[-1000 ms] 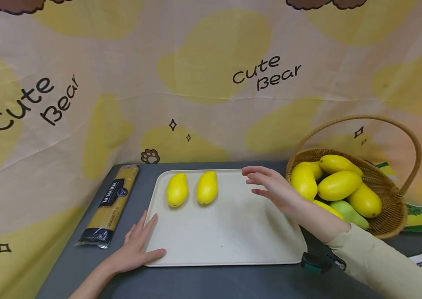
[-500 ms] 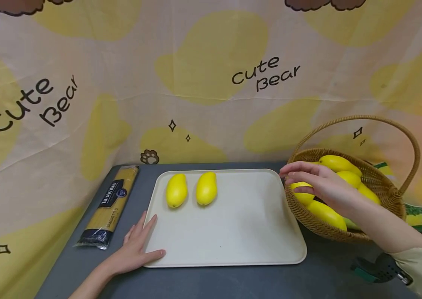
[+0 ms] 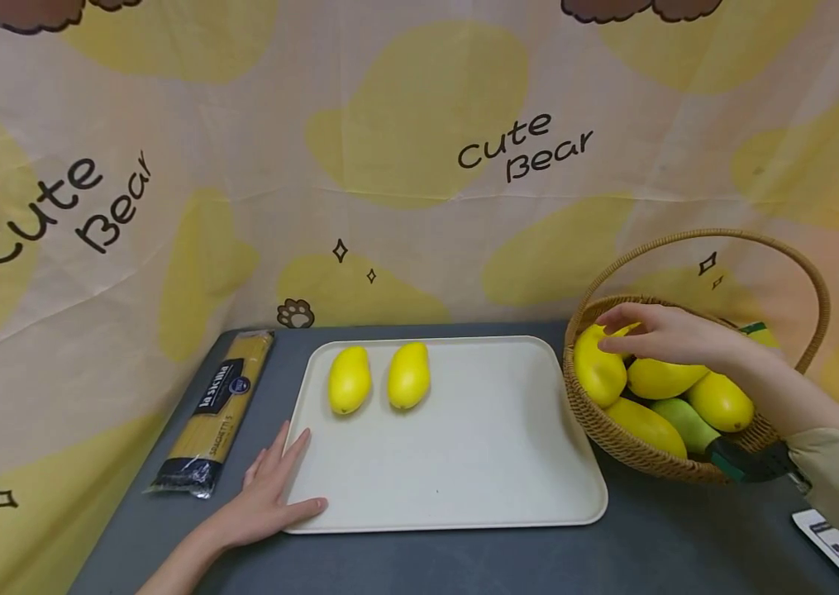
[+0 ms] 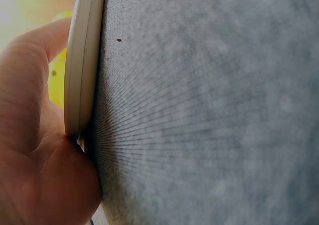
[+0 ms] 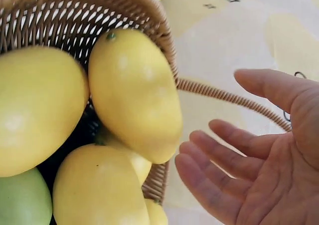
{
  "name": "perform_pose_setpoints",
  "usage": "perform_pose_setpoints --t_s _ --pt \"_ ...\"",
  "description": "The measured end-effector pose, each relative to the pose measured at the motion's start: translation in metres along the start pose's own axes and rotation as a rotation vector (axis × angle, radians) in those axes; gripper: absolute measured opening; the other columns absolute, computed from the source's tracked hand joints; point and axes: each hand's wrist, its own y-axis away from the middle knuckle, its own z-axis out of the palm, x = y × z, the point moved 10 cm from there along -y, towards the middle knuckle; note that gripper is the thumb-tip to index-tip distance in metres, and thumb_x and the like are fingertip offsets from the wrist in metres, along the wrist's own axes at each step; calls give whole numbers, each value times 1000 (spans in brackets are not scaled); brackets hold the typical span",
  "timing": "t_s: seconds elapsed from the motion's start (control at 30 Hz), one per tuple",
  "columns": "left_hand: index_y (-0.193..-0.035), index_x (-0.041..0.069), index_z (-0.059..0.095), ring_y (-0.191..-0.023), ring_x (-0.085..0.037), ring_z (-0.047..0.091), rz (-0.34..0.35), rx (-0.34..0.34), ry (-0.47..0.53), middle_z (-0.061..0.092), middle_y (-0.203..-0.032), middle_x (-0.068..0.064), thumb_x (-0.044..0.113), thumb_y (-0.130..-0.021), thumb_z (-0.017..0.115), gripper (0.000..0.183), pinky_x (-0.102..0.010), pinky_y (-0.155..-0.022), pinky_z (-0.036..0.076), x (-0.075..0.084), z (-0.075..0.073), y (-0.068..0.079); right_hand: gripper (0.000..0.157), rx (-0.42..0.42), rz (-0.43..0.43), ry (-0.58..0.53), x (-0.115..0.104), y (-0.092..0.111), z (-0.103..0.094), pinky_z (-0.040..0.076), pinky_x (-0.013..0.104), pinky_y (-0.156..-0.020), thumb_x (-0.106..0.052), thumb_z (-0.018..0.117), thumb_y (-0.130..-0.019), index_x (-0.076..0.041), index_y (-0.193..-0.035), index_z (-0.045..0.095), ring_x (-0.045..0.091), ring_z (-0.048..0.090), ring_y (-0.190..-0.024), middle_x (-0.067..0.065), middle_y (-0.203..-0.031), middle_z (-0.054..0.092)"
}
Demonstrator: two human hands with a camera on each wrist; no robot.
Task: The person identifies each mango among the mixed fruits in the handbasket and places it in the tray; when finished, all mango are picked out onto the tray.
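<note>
– Left hand point(image 3: 269, 500)?
– Spread, at the left edge of the white tray point(image 3: 456, 463); two yellow mangoes point(image 3: 350, 380) on it
– Right hand point(image 3: 668, 335)?
– Fingers parted, near the piled mangoes point(image 3: 642, 426) in the wicker basket point(image 3: 615, 445)

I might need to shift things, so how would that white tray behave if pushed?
Lying flat, the white tray would probably slide rather than tip. It looks stiff, its sides straight. The two rounded yellow fruits on it might roll.

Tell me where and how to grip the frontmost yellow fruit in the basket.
Probably best across the middle of the yellow fruit, coming from above: it lies on its side, longer than wide, and the basket wall shields its front. The right hand is nearer.
</note>
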Motion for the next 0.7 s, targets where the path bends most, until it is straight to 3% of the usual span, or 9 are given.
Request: perform_pose_setpoints --t_s 0.33,0.7 --pt "-155 3 19 -139 -55 -5 -17 -14 20 -10 -157 -30 49 -84 70 99 -71 -103 -5 0 0 1 84 -75 33 81 19 -21 12 41 60 -95 -46 64 -92 11 -143 32 50 47 -120 37 -143 34" --pt "-155 3 20 -141 -53 -3 -18 -13 13 -9 -157 -29 49 -83 71 100 -70 -104 -5 1 -1 2 92 -120 -1 101 16 -22 23 37 63 -98 -47 71 -86 11 -144 29 49 41 -125 36 -143 34"
